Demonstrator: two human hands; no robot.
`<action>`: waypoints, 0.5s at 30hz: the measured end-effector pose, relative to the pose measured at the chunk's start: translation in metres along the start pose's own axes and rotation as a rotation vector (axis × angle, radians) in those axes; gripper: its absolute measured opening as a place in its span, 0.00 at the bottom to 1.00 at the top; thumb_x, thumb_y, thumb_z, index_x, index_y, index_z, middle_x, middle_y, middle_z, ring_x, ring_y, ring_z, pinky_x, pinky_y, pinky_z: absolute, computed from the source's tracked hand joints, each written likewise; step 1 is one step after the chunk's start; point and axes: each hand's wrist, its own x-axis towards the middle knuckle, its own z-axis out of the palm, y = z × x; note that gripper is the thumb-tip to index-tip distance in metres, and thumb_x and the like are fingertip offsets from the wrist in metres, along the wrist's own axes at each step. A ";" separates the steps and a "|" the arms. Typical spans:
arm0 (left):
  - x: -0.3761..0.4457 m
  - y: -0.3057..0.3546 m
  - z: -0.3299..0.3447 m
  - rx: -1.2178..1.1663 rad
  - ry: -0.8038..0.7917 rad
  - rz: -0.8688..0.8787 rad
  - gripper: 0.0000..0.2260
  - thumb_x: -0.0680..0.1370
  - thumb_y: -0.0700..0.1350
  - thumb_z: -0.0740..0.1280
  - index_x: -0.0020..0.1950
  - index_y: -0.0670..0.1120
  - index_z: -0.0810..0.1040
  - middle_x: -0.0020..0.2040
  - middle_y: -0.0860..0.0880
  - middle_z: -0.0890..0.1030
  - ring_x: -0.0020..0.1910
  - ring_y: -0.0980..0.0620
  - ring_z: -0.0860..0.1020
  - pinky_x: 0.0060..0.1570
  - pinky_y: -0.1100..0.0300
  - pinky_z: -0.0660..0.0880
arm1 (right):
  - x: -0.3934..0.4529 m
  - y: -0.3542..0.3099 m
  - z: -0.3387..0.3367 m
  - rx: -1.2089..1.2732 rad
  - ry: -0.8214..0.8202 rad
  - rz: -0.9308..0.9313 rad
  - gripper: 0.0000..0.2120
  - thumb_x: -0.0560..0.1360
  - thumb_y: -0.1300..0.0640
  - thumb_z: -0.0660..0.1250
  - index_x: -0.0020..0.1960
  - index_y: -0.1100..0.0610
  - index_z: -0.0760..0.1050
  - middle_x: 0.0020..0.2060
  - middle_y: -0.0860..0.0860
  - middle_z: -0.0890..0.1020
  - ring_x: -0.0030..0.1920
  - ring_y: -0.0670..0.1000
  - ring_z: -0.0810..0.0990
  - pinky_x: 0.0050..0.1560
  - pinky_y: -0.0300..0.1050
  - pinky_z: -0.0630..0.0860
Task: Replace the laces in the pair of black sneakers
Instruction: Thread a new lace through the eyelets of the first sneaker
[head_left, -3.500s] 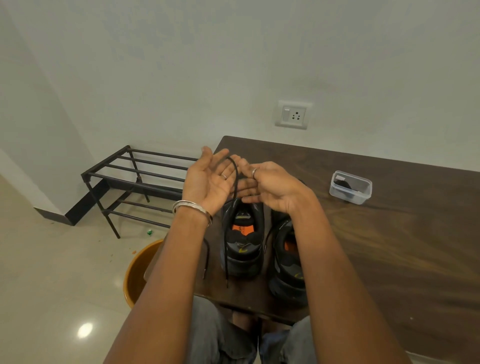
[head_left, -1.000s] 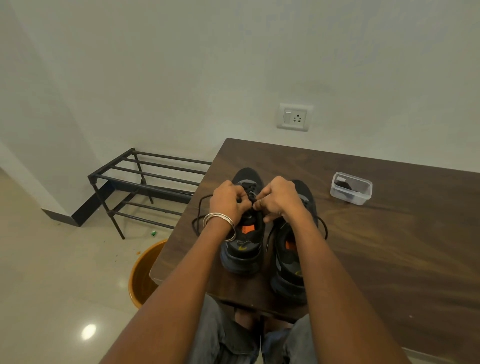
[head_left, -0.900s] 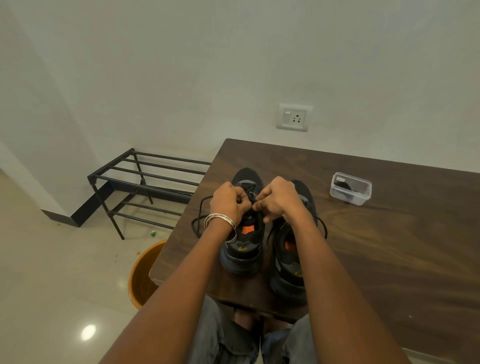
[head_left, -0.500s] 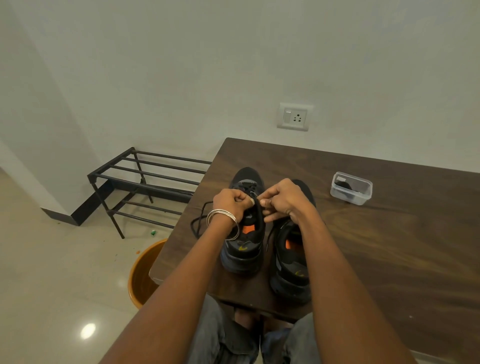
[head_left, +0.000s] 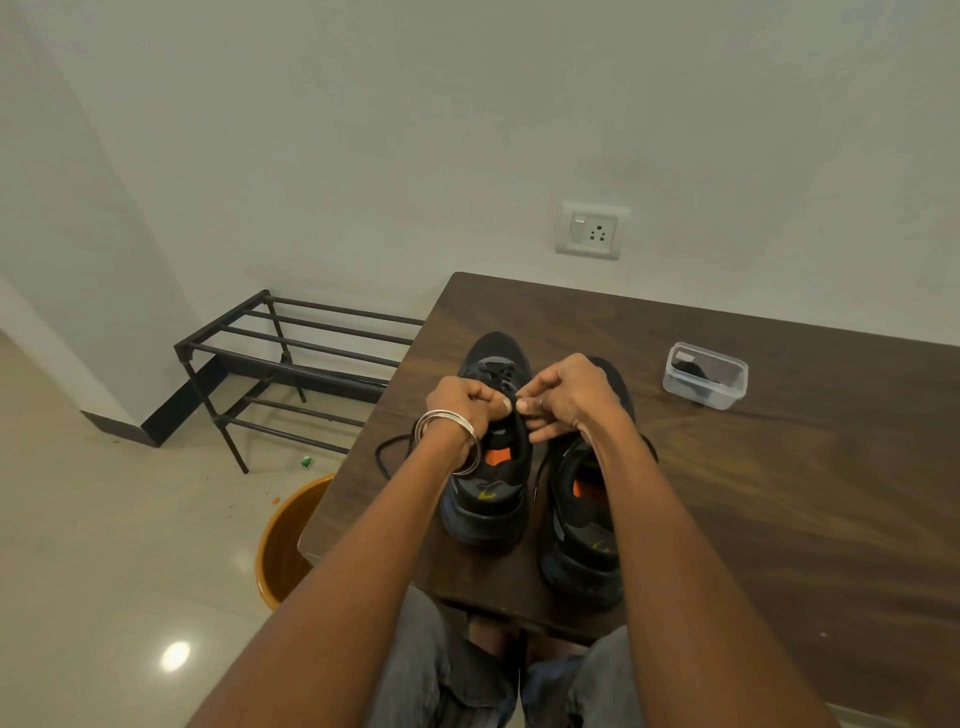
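1. Two black sneakers stand side by side on the dark wood counter (head_left: 779, 493), near its left front corner, heels toward the person, toes toward the wall.
2. Left sneaker (head_left: 491, 499): orange patch visible inside the heel opening, yellow mark on the heel. Right sneaker (head_left: 582, 530): sits a little nearer the person, same orange inside.
3. Left hand (head_left: 467, 402): fingers curled, thumb and fingertips pinching a black lace (head_left: 387, 452) over the upper eyelets of the left sneaker. Silver bangles (head_left: 449, 426) on that wrist.
4. Right hand (head_left: 569, 395): fingers curled, pinching the same lace just beside the left thumb; the two hands nearly touch above the tongue. A ring shows on one finger.
5. A slack loop of the lace lies on the counter to the left of the left sneaker. Another lace end hangs down between the two shoes.
6. Whether the lace is through the top eyelet cannot be told; the hands hide it.
7. A small clear plastic container (head_left: 705, 375) with something dark inside sits on the counter well to the right of the shoes.
8. Off the counter: a black metal shoe rack (head_left: 291, 358) against the wall at left, an orange bucket (head_left: 283, 540) on the floor beside the counter's corner, a wall socket (head_left: 589, 231) above the counter.
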 end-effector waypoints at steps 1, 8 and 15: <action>0.000 0.000 0.000 0.041 0.013 0.018 0.04 0.72 0.41 0.74 0.38 0.47 0.82 0.38 0.50 0.81 0.42 0.54 0.78 0.46 0.61 0.75 | 0.001 0.001 0.000 0.008 0.006 -0.002 0.06 0.75 0.67 0.71 0.51 0.67 0.81 0.45 0.63 0.84 0.43 0.59 0.86 0.32 0.45 0.83; 0.002 0.002 -0.008 0.252 0.057 0.110 0.11 0.67 0.48 0.78 0.40 0.53 0.77 0.40 0.55 0.79 0.46 0.53 0.77 0.58 0.48 0.74 | 0.010 -0.004 0.005 -0.039 0.115 0.040 0.05 0.78 0.65 0.67 0.48 0.68 0.79 0.42 0.63 0.84 0.35 0.59 0.84 0.33 0.52 0.84; -0.003 -0.003 -0.024 0.475 0.102 0.117 0.16 0.65 0.54 0.78 0.49 0.58 0.77 0.56 0.52 0.78 0.62 0.47 0.71 0.61 0.43 0.68 | -0.003 -0.025 -0.015 0.121 0.334 -0.120 0.08 0.77 0.64 0.60 0.49 0.64 0.77 0.43 0.58 0.84 0.43 0.57 0.86 0.49 0.53 0.83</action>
